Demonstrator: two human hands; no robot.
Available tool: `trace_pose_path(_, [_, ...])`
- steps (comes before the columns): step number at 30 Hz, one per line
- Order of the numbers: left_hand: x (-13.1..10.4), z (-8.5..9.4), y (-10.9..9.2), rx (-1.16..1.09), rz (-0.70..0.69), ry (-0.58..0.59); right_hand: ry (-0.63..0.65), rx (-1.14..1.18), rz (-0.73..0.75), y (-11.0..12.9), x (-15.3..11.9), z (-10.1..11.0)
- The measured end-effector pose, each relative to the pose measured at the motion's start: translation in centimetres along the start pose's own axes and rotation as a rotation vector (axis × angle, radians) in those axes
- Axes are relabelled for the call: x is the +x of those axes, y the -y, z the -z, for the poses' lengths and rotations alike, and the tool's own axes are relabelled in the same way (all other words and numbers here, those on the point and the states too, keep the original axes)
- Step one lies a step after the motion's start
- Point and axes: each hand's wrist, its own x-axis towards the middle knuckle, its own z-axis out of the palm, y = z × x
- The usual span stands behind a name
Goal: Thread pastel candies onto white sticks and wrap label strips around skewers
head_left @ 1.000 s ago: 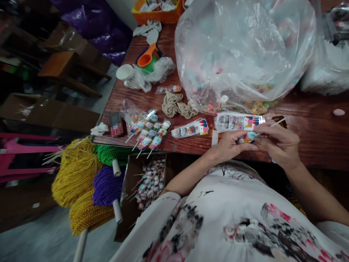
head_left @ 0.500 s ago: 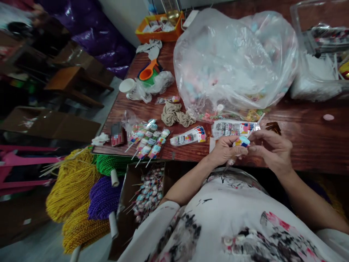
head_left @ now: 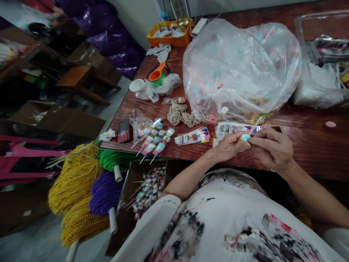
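Observation:
Near the table's front edge, my left hand (head_left: 231, 147) is closed around a marshmallow skewer (head_left: 244, 137). A pale blue piece shows between thumb and forefinger, and the white stick points up and right. The rest of it is hidden in the hand. My right hand (head_left: 274, 147) is curled, its fingertips pressed at the skewer where the stick comes out. Just behind the hands lie printed clear bags (head_left: 234, 128). A fanned stack of similar bags (head_left: 192, 136) lies to the left. Farther left are several packed marshmallow skewers (head_left: 156, 140) with their sticks toward me.
A big clear plastic bag of pastel marshmallows (head_left: 240, 69) fills the table's back middle. At right stands a clear bin (head_left: 321, 87) with white sticks. A crumpled beige cloth (head_left: 181, 114) lies near the bags. Below the table, a cardboard box (head_left: 124, 203) holds many skewers beside coloured cord bundles (head_left: 73, 182).
My right fingers have closed in on the skewer by the stick; before, they were more spread. The view has shifted slightly, and less of the stick and wrapper shows.

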Motion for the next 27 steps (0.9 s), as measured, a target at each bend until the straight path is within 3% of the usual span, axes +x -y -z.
trace_pose_path(6, [-0.7,0.5,0.9,-0.151,0.001,-0.211,0.105,0.127,-0.074,-0.2,0.4,-1.3])
trace_pose_path(11, [-0.4,0.8,1.2,-0.318,0.003,-0.144,0.051,0.188,-0.235,0.1,0.1,-1.2])
trace_pose_path(20, [0.6,1.0,2.9,-0.339,0.045,-0.072,-0.006,0.172,-0.204,0.7,-0.4,-2.6])
trace_pose_path(24, [0.2,1.0,2.3,-0.360,0.013,-0.049,0.001,0.174,-0.301,0.9,-0.2,-2.5])
trace_pose_path(27, [-0.2,0.8,1.6,-0.350,0.001,-0.079,0.032,0.154,-0.286,1.1,-0.3,-2.6])
